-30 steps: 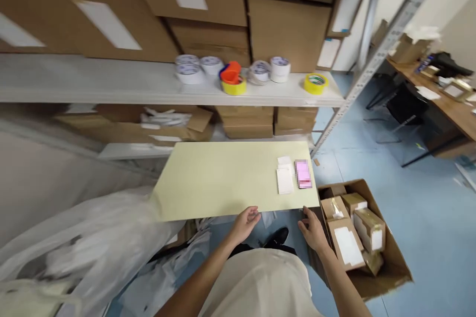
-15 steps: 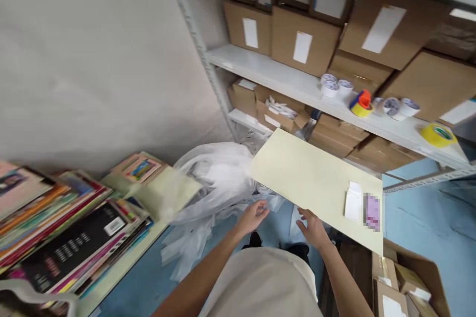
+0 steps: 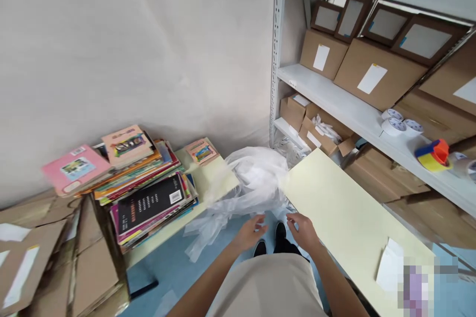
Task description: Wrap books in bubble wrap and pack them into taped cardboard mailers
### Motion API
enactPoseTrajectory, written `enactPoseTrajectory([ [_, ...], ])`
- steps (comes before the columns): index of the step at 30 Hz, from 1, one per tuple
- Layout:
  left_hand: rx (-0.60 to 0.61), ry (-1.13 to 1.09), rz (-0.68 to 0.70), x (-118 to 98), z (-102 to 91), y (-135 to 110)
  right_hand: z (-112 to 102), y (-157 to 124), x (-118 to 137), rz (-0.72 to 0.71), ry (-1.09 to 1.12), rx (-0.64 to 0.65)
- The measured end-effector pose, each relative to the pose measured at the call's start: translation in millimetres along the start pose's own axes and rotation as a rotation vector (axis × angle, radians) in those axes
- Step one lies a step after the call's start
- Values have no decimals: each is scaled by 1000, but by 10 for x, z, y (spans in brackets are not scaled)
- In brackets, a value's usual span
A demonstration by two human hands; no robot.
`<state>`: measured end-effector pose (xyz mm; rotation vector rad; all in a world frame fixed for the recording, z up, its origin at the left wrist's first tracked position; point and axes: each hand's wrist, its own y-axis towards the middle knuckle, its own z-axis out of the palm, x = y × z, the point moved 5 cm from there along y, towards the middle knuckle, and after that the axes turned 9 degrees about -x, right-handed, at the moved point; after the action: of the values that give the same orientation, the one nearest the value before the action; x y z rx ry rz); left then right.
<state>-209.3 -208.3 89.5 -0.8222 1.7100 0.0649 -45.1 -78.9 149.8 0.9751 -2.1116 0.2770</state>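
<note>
My left hand (image 3: 253, 232) hovers in front of my body above the blue floor, fingers curled but apart, holding nothing. Close by on the right, my right hand (image 3: 302, 229) is likewise empty with its fingers spread, near the edge of a pale yellow table (image 3: 334, 203). On that table lie a white paper piece (image 3: 389, 262) and a blurred-out purple item (image 3: 416, 287). To the left, stacks of books, one with a black cover (image 3: 148, 203), rest on a second pale table (image 3: 211, 176). A pink book (image 3: 77, 168) tops the rear stack.
White plastic wrapping (image 3: 258, 171) is heaped on the floor between the tables. A metal shelf (image 3: 334, 94) at right carries cardboard boxes (image 3: 379, 74), tape rolls (image 3: 394, 126) and a tape dispenser (image 3: 433, 156). Flattened cardboard (image 3: 91, 267) stands at lower left.
My view has swung left, bringing the book stacks and cardboard further into sight. Both hands have drawn closer together and stay empty.
</note>
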Motion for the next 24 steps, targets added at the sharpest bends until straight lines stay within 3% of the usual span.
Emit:
enactPoseTrajectory([
  [8,-24,106,-94,-228,-15,315,-134,530,-244,-69,65,74],
  [12,-115,95,-122,-335,-13,431,-140,762,-357,-78,93,125],
  [19,-272,31,-169,-281,-140,451,8,1028,-354,-137,129,224],
  [24,-371,12,-173,-205,-323,406,252,1242,-154,-206,109,292],
])
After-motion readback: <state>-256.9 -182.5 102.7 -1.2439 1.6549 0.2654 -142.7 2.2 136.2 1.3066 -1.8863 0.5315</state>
